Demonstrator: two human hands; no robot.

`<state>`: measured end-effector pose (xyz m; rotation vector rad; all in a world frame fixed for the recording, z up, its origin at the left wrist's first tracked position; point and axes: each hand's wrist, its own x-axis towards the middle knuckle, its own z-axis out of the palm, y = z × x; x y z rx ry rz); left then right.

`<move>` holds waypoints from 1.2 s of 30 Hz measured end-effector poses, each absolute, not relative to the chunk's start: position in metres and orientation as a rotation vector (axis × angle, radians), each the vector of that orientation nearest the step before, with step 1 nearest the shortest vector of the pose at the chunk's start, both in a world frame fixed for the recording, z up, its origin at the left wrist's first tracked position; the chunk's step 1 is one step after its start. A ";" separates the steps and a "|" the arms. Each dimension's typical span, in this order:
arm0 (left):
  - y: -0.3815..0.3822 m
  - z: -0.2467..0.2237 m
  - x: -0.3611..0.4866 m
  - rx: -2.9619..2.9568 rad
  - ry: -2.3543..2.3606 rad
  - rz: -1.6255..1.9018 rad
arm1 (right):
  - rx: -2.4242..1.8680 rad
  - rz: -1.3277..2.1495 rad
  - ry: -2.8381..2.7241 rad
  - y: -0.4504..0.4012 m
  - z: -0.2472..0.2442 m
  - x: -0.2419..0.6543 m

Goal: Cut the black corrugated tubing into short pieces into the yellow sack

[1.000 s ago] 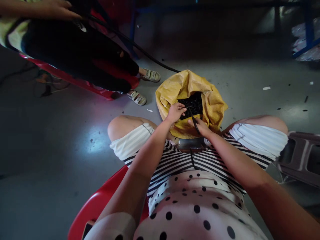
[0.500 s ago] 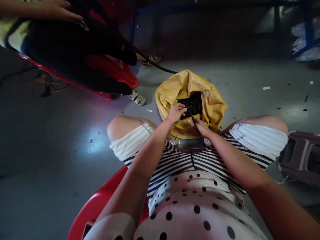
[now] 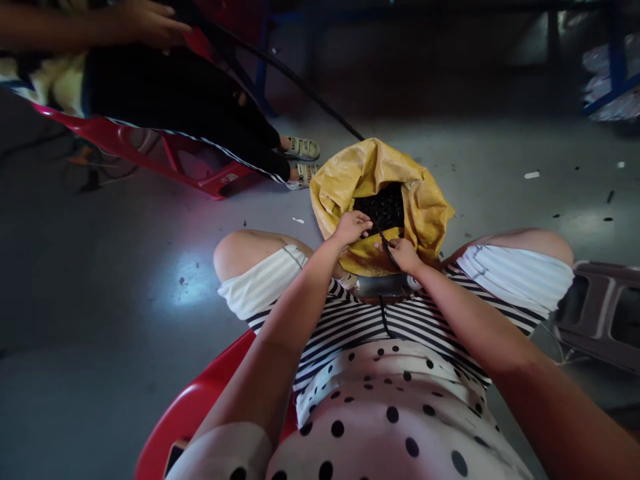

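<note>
A yellow sack (image 3: pixel 425 200) stands upright between my knees, its top rolled outward. Inside lie many small black pieces (image 3: pixel 387 208). My left hand (image 3: pixel 353 227) is over the left part of the opening, fingertips pinched together; whatever they hold is too small to make out. At the near rim, my right hand (image 3: pixel 404 255) is closed around a slim black tool (image 3: pixel 387 247) whose tip points up toward my left fingertips. Its exact kind is not clear.
A co-worker's hand (image 3: pixel 150 25) and dark-trousered legs are at upper left, on a red chair (image 3: pixel 200 183). A long black cord (image 3: pixel 310 90) runs toward the sack. A grey-brown stool (image 3: pixel 595 310) stands at right. Small scraps (image 3: pixel 532 175) lie on the floor.
The co-worker's legs and feet have shifted, the near foot moving right and back beside the other. The black cord now hangs straighter. My hands have barely moved; the tool has turned slightly.
</note>
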<state>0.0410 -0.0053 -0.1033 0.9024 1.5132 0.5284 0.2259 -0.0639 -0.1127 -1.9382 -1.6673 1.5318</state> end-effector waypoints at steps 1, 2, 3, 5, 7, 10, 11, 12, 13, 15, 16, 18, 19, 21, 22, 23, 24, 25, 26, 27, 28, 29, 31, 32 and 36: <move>-0.005 -0.103 0.040 0.895 1.507 0.521 | -1.942 1.518 -1.680 -0.064 -0.112 0.226; -0.005 -0.103 0.039 0.889 1.500 0.516 | -1.942 1.507 -1.689 -0.064 -0.112 0.226; -0.005 -0.103 0.038 0.887 1.494 0.512 | -1.940 1.500 -1.695 -0.064 -0.112 0.226; -0.005 -0.104 0.037 0.894 1.489 0.503 | -1.945 1.489 -1.699 -0.065 -0.111 0.225; -0.005 -0.105 0.037 0.916 1.499 0.500 | -1.958 1.492 -1.694 -0.066 -0.110 0.225; -0.007 -0.108 0.037 0.939 1.510 0.504 | -1.976 1.553 -1.661 -0.065 -0.107 0.225; -0.008 -0.108 0.037 0.941 1.501 0.501 | -1.977 1.590 -1.646 -0.064 -0.107 0.225; -0.009 -0.109 0.038 0.943 1.484 0.494 | -1.977 1.625 -1.631 -0.063 -0.107 0.226; -0.010 -0.110 0.038 0.945 1.462 0.484 | -1.976 1.655 -1.620 -0.062 -0.107 0.227; -0.012 -0.111 0.040 0.957 1.425 0.460 | -1.972 1.688 -1.624 -0.061 -0.108 0.228; -0.012 -0.111 0.041 0.962 1.419 0.449 | -1.974 1.682 -1.644 -0.060 -0.110 0.228; -0.013 -0.110 0.042 0.954 1.437 0.433 | -1.986 1.630 -1.713 -0.061 -0.113 0.227; -0.013 -0.110 0.042 0.938 1.456 0.428 | -1.993 1.594 -1.748 -0.061 -0.114 0.227; -0.012 -0.107 0.042 0.893 1.489 0.429 | -2.010 1.516 -1.791 -0.062 -0.116 0.227; -0.011 -0.105 0.042 0.867 1.496 0.433 | -2.013 1.489 -1.796 -0.063 -0.118 0.226; -0.011 -0.103 0.041 0.840 1.497 0.440 | -2.012 1.474 -1.788 -0.063 -0.119 0.227; -0.010 -0.101 0.040 0.811 1.495 0.451 | -2.010 1.466 -1.765 -0.063 -0.120 0.227; -0.009 -0.099 0.039 0.780 1.490 0.467 | -2.003 1.466 -1.729 -0.064 -0.121 0.228; -0.009 -0.097 0.038 0.749 1.485 0.484 | -1.988 1.481 -1.683 -0.064 -0.122 0.229; -0.008 -0.096 0.036 0.721 1.479 0.506 | -1.965 1.508 -1.627 -0.064 -0.123 0.230; -0.007 -0.096 0.034 0.700 1.470 0.531 | -1.938 1.545 -1.566 -0.064 -0.123 0.231; -0.006 -0.096 0.033 0.687 1.457 0.556 | -1.904 1.591 -1.510 -0.064 -0.124 0.231; -0.004 -0.096 0.030 0.675 1.430 0.604 | -1.846 1.689 -1.427 -0.066 -0.126 0.231; -0.002 -0.097 0.029 0.671 1.422 0.625 | -1.824 1.731 -1.403 -0.067 -0.126 0.231; -0.001 -0.099 0.026 0.673 1.426 0.670 | -1.751 1.833 -1.379 -0.071 -0.126 0.228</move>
